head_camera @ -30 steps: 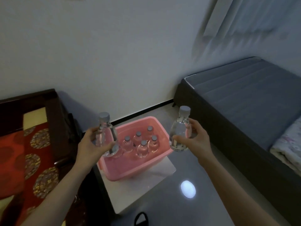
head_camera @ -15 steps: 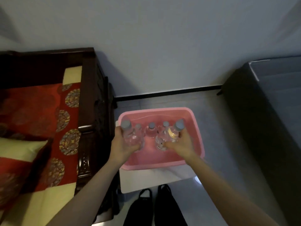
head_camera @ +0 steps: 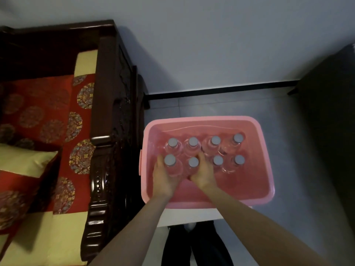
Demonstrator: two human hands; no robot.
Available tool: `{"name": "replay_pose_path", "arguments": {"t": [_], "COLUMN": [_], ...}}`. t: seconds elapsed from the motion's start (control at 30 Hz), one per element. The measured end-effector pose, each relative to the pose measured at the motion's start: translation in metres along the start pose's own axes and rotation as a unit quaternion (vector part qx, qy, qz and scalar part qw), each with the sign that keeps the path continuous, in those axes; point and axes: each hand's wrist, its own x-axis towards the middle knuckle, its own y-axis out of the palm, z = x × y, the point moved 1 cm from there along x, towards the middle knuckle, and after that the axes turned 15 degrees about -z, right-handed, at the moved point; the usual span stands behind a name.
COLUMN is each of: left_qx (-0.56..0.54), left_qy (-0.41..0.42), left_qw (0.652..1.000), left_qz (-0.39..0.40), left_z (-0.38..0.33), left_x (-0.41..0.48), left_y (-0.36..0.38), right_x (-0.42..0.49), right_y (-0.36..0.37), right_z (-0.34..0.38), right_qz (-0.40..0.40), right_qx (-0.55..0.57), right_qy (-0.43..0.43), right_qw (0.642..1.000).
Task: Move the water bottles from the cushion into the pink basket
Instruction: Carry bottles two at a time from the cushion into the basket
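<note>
Bottles stand in two rows of four inside the basket (head_camera: 255, 131), which sits on a white stand beside the dark wooden sofa; that is all the head view, our only one, gives us. Our left hand (head_camera: 163, 179) is wrapped around the left bottle (head_camera: 170, 160) of the near row, and our right hand (head_camera: 201, 174) is closed around the next bottle (head_camera: 193, 162) along, both upright and apparently down on the basket floor — though the bases are hidden by our fingers. The step in hand, as we judge it, is the release. To do it well we should feel each base flat before we loosen, then open the fingers straight outward and lift the hands up, not sideways, because the neighbours (head_camera: 218, 160) stand just beside and a brushing knuckle could tip them. The far row (head_camera: 193, 141) is close behind our fingertips, so we keep those from curling back. The part of the cushion (head_camera: 38, 112) that we can see carries no bottles — the rest lies out of frame, so we cannot say whether more remain.
</note>
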Motion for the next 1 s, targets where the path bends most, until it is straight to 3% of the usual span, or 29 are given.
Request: {"name": "replay_pose_path", "arguments": {"t": [0.13, 0.5, 0.73, 1.0], "left_qx": [0.019, 0.075, 0.077, 0.124], "left_qy": [0.008, 0.047, -0.007, 0.130], "left_qw": [1.000, 0.994, 0.994, 0.981], "left_qz": [-0.012, 0.072, 0.076, 0.074], "left_z": [0.002, 0.026, 0.022, 0.005], "left_x": [0.015, 0.035, 0.033, 0.030], "left_y": [0.015, 0.035, 0.028, -0.002], "right_x": [0.009, 0.021, 0.004, 0.002], "right_y": [0.009, 0.002, -0.028, -0.029], "right_z": [-0.005, -0.016, -0.010, 0.005], "right_qz": [0.004, 0.074, 0.047, -0.015], "right_qx": [-0.002, -0.060, -0.117, -0.153], "right_qy": [-0.017, -0.102, -0.196, -0.300], "right_qw": [1.000, 0.990, 0.972, 0.941]}}
